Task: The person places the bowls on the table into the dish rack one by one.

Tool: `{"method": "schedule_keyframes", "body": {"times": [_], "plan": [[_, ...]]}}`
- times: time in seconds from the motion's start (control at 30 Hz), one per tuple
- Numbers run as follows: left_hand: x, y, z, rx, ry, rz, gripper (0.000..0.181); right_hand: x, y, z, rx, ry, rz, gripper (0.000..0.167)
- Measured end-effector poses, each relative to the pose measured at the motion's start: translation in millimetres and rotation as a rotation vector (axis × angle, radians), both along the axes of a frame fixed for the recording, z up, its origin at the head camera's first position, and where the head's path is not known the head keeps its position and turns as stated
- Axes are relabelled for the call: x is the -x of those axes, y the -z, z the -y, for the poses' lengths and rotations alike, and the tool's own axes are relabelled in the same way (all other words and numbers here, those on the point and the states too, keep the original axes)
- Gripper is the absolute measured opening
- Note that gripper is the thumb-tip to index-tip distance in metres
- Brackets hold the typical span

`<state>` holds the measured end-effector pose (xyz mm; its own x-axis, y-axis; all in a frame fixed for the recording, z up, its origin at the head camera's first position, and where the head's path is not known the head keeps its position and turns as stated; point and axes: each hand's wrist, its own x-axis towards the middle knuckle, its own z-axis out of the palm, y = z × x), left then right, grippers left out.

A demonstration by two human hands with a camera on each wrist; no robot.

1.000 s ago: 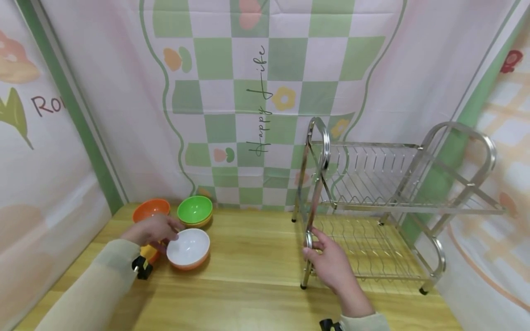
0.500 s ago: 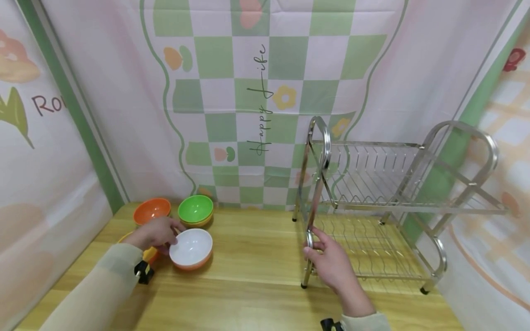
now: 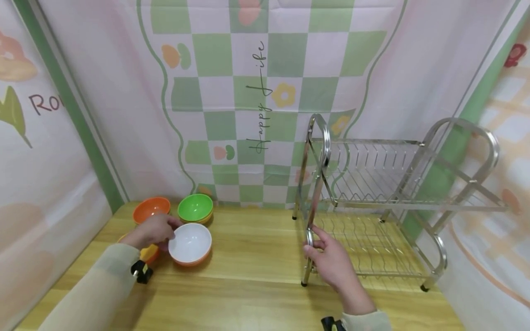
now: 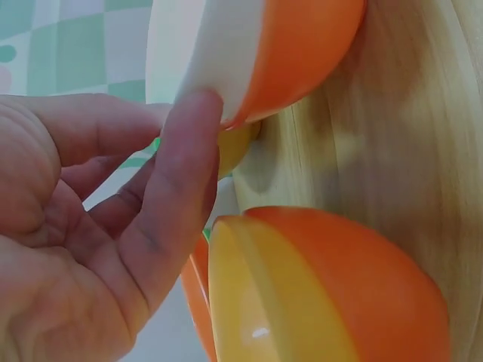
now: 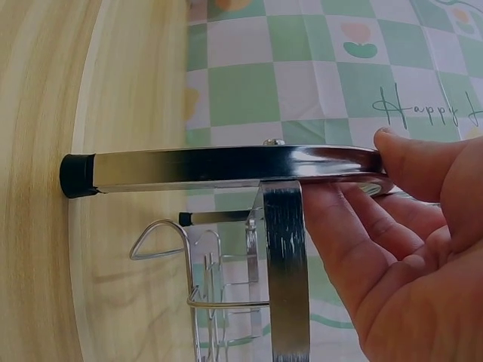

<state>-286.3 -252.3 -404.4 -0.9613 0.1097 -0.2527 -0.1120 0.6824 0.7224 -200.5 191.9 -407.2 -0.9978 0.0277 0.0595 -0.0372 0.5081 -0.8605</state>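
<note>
A white bowl (image 3: 189, 243), apparently nested in an orange bowl (image 4: 321, 53), is at the left of the table. My left hand (image 3: 153, 232) pinches its near-left rim between thumb and fingers. Whether its base touches the table cannot be told. Behind the hand are an orange bowl (image 3: 151, 209) and a green bowl (image 3: 195, 207) stacked on a yellow one. A yellow bowl (image 4: 241, 294) inside an orange one sits below the left hand, mostly hidden in the head view. My right hand (image 3: 331, 264) grips the left front post of a two-tier metal dish rack (image 5: 226, 167).
The rack's upper tier (image 3: 372, 202) and lower wire tier (image 3: 372, 246) hold no dishes. Black feet (image 3: 304, 283) stand on the wooden table (image 3: 248, 294). Printed curtains (image 3: 232, 92) hang at the back and sides.
The white bowl has shifted slightly right, then slightly farther back, with my left hand on its rim. My right hand keeps its grip on the rack post.
</note>
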Motion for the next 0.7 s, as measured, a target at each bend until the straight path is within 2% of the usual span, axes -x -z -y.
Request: {"method": "schedule_keyframes", "body": {"times": [0.13, 0.47, 0.7], "plan": [[-0.5, -1.8, 3.1, -0.031, 0.003, -0.003, 0.041, 0.4, 1.1, -1, 0.0, -0.004, -0.001, 0.065], [1.4, -6.6, 13.4, -0.149, 0.016, 0.074, 0.044, 0.6, 1.3, 0, 0.029, 0.003, 0.023, 0.064], [1.9, -8.1, 19.7, -0.283, 0.026, 0.098, 0.055, 0.6, 1.1, 0, 0.034, 0.004, 0.021, 0.064]]}}
